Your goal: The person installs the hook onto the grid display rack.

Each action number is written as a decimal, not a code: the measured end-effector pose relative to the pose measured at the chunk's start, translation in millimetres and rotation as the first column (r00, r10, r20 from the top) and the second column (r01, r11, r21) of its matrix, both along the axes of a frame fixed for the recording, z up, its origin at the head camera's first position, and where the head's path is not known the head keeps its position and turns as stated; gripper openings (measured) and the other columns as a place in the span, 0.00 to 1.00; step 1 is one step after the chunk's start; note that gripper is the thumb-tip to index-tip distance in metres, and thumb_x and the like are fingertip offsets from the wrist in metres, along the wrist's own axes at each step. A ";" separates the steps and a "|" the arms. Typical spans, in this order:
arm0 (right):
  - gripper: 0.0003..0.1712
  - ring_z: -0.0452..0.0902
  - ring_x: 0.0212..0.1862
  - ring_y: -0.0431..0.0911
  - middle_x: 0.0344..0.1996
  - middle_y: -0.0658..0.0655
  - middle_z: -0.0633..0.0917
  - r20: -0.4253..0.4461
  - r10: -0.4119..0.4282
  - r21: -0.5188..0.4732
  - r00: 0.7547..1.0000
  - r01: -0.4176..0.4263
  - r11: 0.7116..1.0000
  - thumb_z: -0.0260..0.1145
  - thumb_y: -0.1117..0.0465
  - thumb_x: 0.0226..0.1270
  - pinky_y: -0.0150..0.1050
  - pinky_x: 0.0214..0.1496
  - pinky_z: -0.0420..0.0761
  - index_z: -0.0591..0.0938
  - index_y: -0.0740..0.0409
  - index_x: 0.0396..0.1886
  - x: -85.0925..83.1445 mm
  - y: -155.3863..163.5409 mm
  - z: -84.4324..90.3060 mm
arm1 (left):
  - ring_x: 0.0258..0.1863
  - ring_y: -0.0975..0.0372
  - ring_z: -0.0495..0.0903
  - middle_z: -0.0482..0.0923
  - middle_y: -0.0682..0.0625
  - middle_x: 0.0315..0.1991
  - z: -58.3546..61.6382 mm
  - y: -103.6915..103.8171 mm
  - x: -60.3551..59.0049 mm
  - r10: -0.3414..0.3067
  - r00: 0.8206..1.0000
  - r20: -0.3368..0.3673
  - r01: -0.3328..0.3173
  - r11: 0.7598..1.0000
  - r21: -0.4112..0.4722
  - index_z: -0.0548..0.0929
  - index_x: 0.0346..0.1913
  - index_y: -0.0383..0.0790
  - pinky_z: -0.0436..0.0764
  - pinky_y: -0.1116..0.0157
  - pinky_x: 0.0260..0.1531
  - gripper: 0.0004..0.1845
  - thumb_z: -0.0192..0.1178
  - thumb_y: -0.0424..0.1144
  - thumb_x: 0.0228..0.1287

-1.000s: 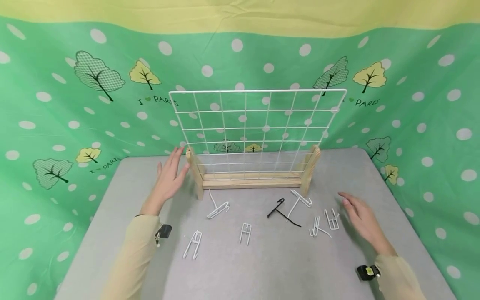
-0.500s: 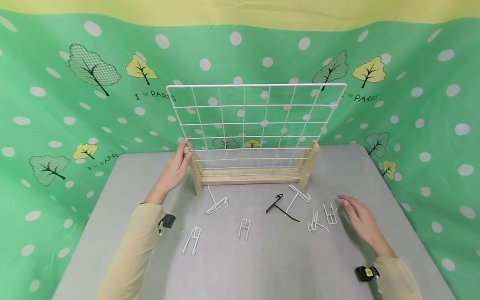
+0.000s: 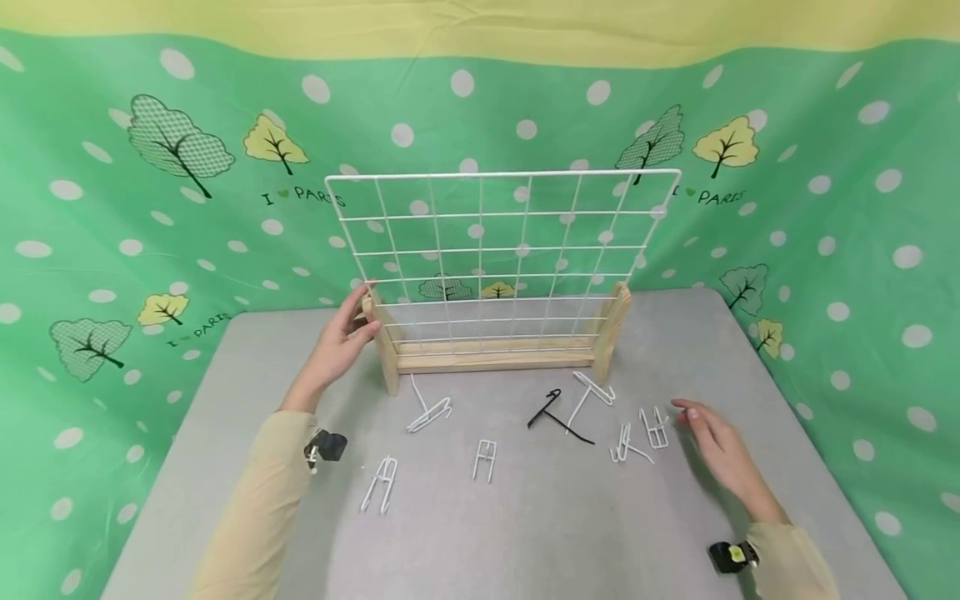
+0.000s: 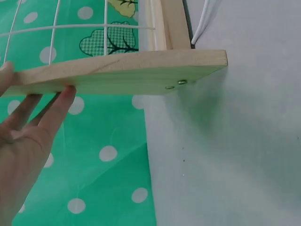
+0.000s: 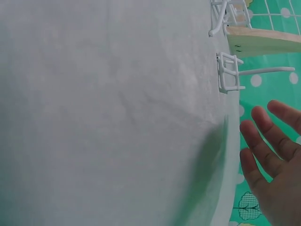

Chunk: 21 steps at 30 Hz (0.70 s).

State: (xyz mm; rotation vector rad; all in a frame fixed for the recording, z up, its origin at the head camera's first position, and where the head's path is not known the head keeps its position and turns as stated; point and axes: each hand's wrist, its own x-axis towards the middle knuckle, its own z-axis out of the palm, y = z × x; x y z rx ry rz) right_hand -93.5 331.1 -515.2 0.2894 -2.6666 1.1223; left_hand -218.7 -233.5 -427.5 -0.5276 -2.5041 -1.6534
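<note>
Seven hooks [image 3: 547, 410], one rack [image 3: 495, 362]

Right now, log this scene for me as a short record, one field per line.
Grid: white wire, set in a wooden stand
White hooks: six, lying on the gray table
Black hook: one, also on the table
Left hand: gripping the stand's left post
Right hand: holding nothing, right of the hooks
Backdrop: green cloth with white dots
</note>
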 end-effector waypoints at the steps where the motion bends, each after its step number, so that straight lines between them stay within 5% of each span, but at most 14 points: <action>1: 0.19 0.76 0.43 0.38 0.39 0.63 0.84 0.005 0.002 -0.008 1.000 -0.002 1.000 0.44 0.65 0.79 0.19 0.49 0.67 0.77 0.68 0.56 0.1 -0.2 -0.4 | 0.58 0.32 0.68 0.59 0.25 0.67 -0.1 -1.0 -0.1 -0.010 1.000 -0.001 0.010 1.000 0.008 0.52 0.74 0.32 0.79 0.66 0.50 0.33 0.51 0.22 0.70; 5: 0.19 0.78 0.41 0.41 0.38 0.64 0.83 0.008 0.024 -0.033 1.000 -0.024 0.999 0.43 0.66 0.79 0.19 0.47 0.69 0.76 0.70 0.57 1.8 -1.1 -2.2 | 0.58 0.32 0.68 0.60 0.27 0.67 0.5 -3.5 -1.3 -0.037 0.999 0.008 0.037 0.999 0.024 0.55 0.74 0.38 0.78 0.75 0.45 0.34 0.53 0.23 0.69; 9: 0.17 0.80 0.39 0.45 0.39 0.65 0.84 0.000 0.062 -0.057 0.998 -0.062 0.996 0.47 0.70 0.77 0.18 0.46 0.70 0.75 0.70 0.58 3.0 -2.1 -3.3 | 0.58 0.33 0.68 0.60 0.28 0.67 1.1 -5.9 -3.6 -0.053 0.998 0.020 0.052 0.998 0.038 0.56 0.75 0.43 0.79 0.73 0.46 0.34 0.54 0.26 0.70; 15: 0.19 0.78 0.42 0.38 0.45 0.65 0.83 0.049 0.083 -0.082 0.995 -0.078 0.994 0.54 0.68 0.74 0.19 0.48 0.71 0.73 0.66 0.62 6.0 -3.6 -5.0 | 0.57 0.31 0.68 0.58 0.29 0.68 -0.2 -7.6 -5.1 -0.062 0.998 0.004 0.062 0.997 0.054 0.56 0.75 0.42 0.80 0.72 0.46 0.34 0.53 0.26 0.70; 21: 0.28 0.78 0.40 0.42 0.41 0.64 0.82 -0.014 0.098 -0.072 0.995 -0.099 0.992 0.69 0.75 0.58 0.24 0.44 0.76 0.75 0.68 0.60 4.9 -1.8 -10.9 | 0.57 0.31 0.68 0.57 0.29 0.69 -2.3 -4.2 -3.6 -0.067 0.997 0.025 0.066 0.996 0.056 0.55 0.75 0.44 0.80 0.70 0.47 0.34 0.53 0.27 0.71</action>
